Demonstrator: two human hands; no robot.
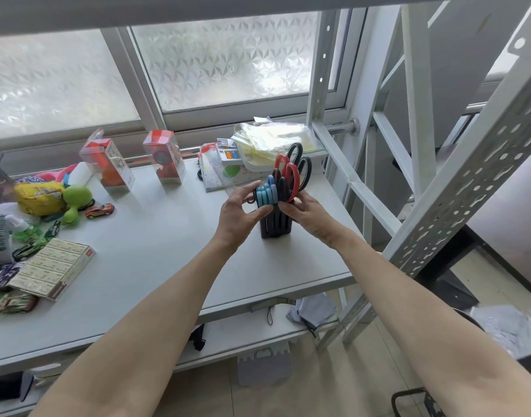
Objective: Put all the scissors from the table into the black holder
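Two bare forearms reach from the lower edge across the grey table (155, 236) toward the black holder (275, 225), which stands upright near the table's right side. The left hand (238, 210) has its fingers curled against the light blue handles of the scissors (283, 182), thumb and fingertips pinching that blue cluster from the left. The right hand (307, 213) presses its fingertips against the holder's upper right edge, beneath the red and black handles. All visible scissors stand blades-down in the holder; their handles, blue in front, red and black behind, fan out above its rim. The hands hide the holder's top, so the slots cannot be told apart.

To the near left lies a flat carton (52, 267) of small packets, with toy cars beside it; a red toy car (100, 210) sits farther in. Beyond these rest a yellow pouch (38, 197) and a green soft toy (76, 200). Two clear gift boxes (164, 156) with red contents stand upright toward the window. Directly behind the holder lie patterned paper packs and a clear plastic bag (273, 135) of pale yellow items. A perforated metal shelf post (468, 182) slants across the right foreground, well apart from the hands. Frosted window panes (228, 55) close the background.
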